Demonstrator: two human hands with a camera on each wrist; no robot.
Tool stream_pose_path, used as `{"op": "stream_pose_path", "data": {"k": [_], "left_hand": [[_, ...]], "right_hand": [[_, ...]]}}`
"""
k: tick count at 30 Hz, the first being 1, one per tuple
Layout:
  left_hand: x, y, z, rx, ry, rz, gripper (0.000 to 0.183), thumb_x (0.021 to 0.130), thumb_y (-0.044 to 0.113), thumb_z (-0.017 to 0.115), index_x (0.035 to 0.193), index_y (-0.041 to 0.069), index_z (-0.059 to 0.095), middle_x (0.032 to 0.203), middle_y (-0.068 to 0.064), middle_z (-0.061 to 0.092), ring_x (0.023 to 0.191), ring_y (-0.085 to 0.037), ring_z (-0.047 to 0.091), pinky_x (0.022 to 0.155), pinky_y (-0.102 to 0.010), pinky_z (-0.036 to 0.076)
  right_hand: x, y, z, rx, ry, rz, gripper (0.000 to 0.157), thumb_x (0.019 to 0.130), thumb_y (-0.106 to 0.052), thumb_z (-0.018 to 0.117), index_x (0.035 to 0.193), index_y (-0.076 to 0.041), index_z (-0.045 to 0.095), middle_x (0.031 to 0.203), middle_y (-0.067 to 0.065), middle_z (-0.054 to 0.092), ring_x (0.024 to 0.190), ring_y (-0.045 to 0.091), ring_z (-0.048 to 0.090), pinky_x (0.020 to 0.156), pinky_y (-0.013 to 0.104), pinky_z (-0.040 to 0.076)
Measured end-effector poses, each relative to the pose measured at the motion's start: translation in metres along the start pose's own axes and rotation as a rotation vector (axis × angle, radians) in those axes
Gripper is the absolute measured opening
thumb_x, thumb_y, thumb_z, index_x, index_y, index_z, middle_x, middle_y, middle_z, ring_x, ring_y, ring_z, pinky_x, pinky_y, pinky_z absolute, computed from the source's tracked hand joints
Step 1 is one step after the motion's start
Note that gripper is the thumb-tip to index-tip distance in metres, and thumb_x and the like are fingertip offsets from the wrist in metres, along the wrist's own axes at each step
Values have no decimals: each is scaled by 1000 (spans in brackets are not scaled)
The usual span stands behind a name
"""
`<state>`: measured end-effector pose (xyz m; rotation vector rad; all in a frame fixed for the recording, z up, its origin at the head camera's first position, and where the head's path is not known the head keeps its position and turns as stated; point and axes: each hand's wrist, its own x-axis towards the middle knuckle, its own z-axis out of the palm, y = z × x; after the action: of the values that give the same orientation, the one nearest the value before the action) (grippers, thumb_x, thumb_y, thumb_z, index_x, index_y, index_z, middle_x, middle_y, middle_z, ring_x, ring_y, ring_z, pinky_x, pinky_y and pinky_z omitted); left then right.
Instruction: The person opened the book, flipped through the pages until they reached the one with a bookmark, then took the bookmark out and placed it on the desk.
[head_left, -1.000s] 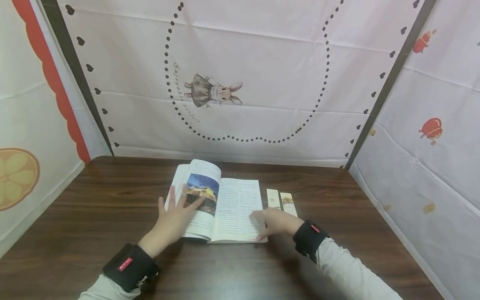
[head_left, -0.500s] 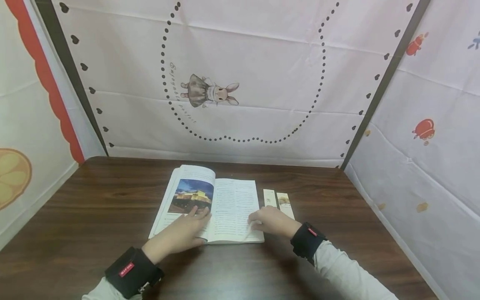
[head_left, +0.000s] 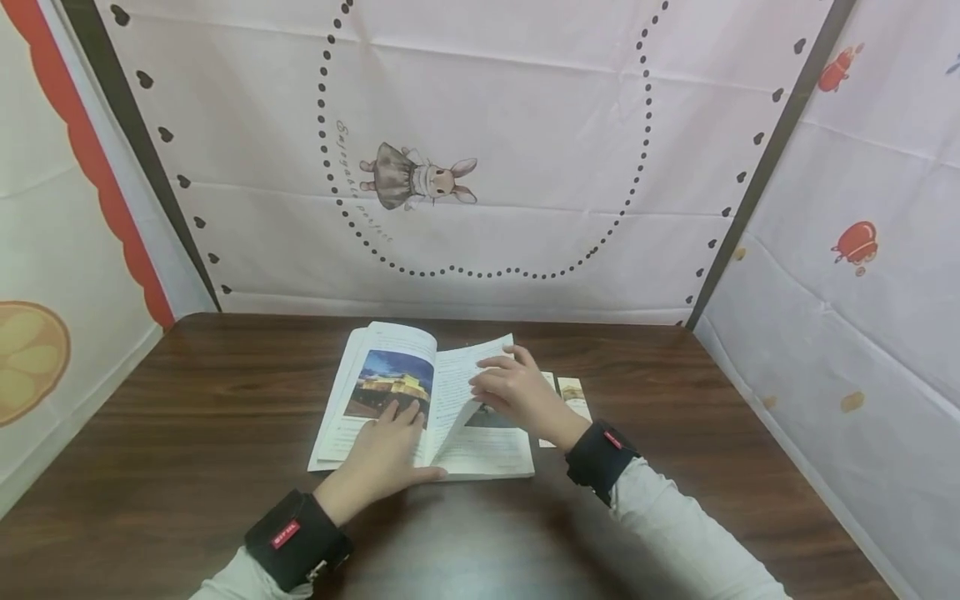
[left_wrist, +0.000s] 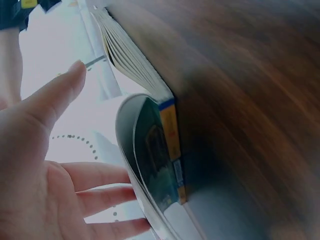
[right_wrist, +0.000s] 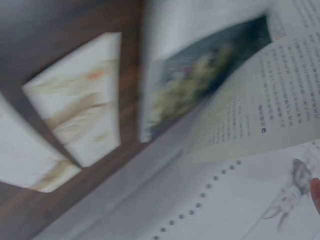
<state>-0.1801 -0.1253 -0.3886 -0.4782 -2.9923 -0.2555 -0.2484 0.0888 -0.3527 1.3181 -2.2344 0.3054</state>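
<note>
An open book (head_left: 487, 462) lies on the table, a night photo of a lit building on its left page. My left hand (head_left: 382, 454) rests on that page, fingers spread over the lower edge of the photo and thumb toward the fold. In the left wrist view, the fingers of the left hand (left_wrist: 45, 185) touch the curved pages near the yellow and blue spine (left_wrist: 170, 132). My right hand (head_left: 521, 392) holds the outer edge of a raised page (head_left: 453, 379). Another photo shows beneath this page (right_wrist: 245, 105) in the right wrist view; most of that hand is outside it.
Two narrow printed cards, one with a tan drawing (head_left: 573, 396), lie right of the book, partly behind the right hand. The dark wood table (head_left: 225, 400) is enclosed by white printed cloth (head_left: 525, 167) at the back and sides.
The right hand has lifted a right-hand page from its lower corner, up and toward the fold. The left hand has moved from over the photo to the lower page near the fold.
</note>
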Motion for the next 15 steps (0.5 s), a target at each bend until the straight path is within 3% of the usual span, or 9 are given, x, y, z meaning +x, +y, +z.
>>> {"op": "stream_pose_path", "data": {"k": [7, 11, 15], "left_hand": [[5, 12, 0, 1, -20, -72, 74, 72, 51, 74, 116, -7, 62, 130, -25, 55, 124, -49, 45, 89, -65, 43], [5, 14, -1, 6, 42, -87, 52, 76, 32, 74, 109, -8, 65, 125, -25, 59, 119, -49, 50, 81, -63, 49], [9, 13, 1, -22, 107, -106, 31, 82, 18, 65, 101, -6, 68, 122, -24, 61, 115, -49, 54, 76, -61, 51]], "right_hand": [[17, -17, -2, 25, 96, -84, 16, 77, -11, 76, 92, -14, 71, 94, -4, 74, 106, 16, 64, 101, 47, 41], [19, -22, -3, 53, 121, -80, 16, 74, -9, 78, 87, -15, 70, 96, -3, 74, 107, 17, 63, 102, 46, 41], [17, -21, -2, 67, 138, -16, 23, 73, -8, 79, 93, -12, 70, 107, 2, 71, 110, 19, 62, 101, 46, 42]]}}
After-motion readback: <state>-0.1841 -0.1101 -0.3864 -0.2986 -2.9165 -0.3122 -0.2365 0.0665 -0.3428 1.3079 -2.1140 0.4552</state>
